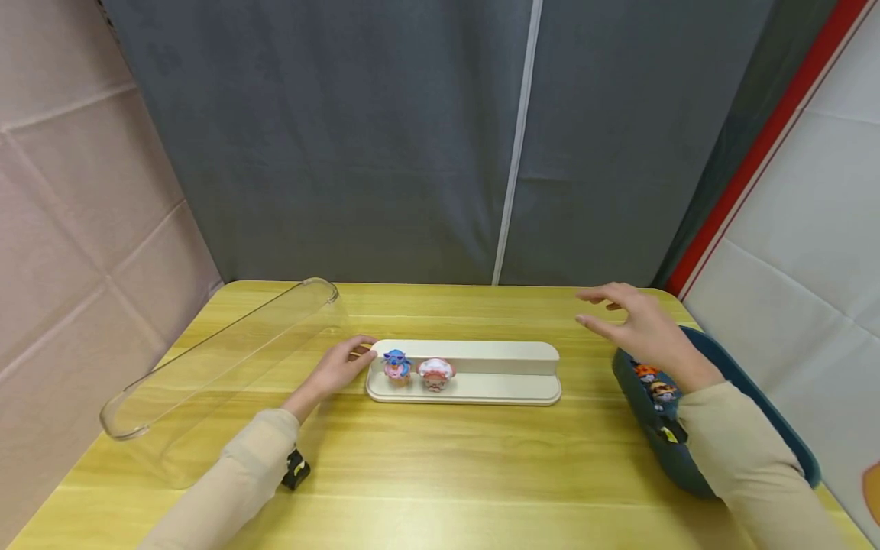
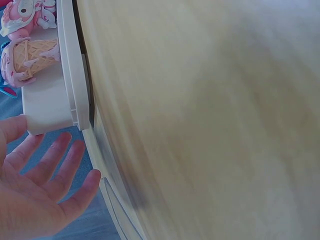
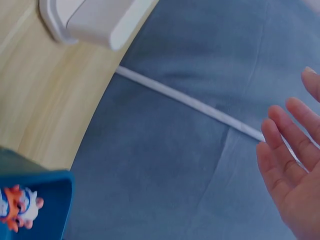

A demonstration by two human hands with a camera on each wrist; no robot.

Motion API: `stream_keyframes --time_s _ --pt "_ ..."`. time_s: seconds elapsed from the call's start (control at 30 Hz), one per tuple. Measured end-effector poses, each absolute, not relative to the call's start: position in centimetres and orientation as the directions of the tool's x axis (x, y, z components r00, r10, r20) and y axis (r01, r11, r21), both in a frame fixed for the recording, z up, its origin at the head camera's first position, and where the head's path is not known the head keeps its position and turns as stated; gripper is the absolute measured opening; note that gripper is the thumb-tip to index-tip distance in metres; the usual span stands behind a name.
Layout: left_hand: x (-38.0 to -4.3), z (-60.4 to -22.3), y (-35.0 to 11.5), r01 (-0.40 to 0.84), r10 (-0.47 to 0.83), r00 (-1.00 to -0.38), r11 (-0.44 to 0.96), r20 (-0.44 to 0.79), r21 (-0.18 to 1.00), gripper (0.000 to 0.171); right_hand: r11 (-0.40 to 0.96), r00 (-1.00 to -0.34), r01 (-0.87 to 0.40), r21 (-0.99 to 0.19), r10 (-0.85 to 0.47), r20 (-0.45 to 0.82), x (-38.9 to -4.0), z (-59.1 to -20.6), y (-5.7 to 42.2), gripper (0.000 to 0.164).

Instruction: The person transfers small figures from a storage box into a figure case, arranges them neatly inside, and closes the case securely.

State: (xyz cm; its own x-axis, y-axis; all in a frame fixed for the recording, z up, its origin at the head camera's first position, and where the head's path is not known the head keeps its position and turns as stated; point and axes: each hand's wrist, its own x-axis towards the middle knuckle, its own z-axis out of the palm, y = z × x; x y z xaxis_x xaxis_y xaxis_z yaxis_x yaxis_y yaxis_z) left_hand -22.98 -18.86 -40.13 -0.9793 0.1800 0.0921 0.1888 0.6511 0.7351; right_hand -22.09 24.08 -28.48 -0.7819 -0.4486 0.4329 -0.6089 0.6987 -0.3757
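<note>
A white stepped display base lies lengthwise mid-table. Two small figurines stand on its lower step at the left: one with a blue top and a cone-like base, the other pink and white. My left hand is at the base's left end, thumb and index fingertips against its corner, the other fingers loosely extended in the left wrist view. Above the far end of a dark blue-green bin, my right hand hovers with nothing in it, fingers apart. Several figurines lie in that bin, partly hidden by the right arm.
At the left, a long transparent cover lies slantwise on the wooden table. A small black object shows beside the left forearm. Grey cloth hangs behind the table, with pale sheets at both sides.
</note>
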Motion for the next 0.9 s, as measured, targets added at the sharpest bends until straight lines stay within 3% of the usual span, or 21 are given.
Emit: stream_keyframes --time_s 0.43,0.9 --pt "-23.0 -40.1 -18.8 0.206 0.188 -0.976 0.657 0.107 0.726 0.029 0.737 -0.850 -0.484 -0.471 -0.269 0.453 -22.7 -28.9 28.8 0.029" --pt "-22.8 -40.1 -18.7 0.210 0.187 -0.976 0.655 0.113 0.726 0.029 0.723 -0.906 -0.385 -0.574 -0.177 0.385 -23.7 -31.2 33.5 0.032"
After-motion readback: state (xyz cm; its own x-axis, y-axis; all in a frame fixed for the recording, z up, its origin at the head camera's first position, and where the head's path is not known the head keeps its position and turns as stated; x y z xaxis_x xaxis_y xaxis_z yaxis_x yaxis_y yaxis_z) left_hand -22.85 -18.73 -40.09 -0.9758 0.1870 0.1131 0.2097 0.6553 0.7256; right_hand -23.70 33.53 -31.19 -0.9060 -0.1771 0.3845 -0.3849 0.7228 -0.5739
